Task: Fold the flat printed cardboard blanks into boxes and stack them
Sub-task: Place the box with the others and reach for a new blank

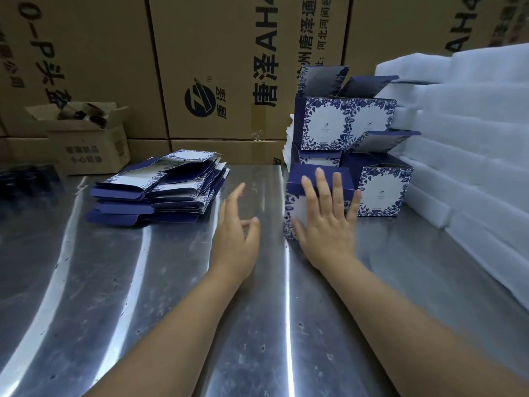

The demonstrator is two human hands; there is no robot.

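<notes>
A pile of flat blue-and-white printed blanks (160, 187) lies on the steel table (114, 296) at the left. A folded box (294, 202) stands just right of centre. My right hand (326, 222) rests flat against its near face, fingers spread over the top edge. My left hand (236, 233) hovers over the table between the pile and the box, fingers apart, holding nothing. Behind and right of this box, more folded boxes (380, 193) stand on the table, with another box (346, 124) stacked on top, its flaps raised.
White foam sheets (469, 138) are stacked along the right side. Large brown cartons (217, 67) form a wall at the back. A small open carton (86, 138) holding tubes sits at the back left.
</notes>
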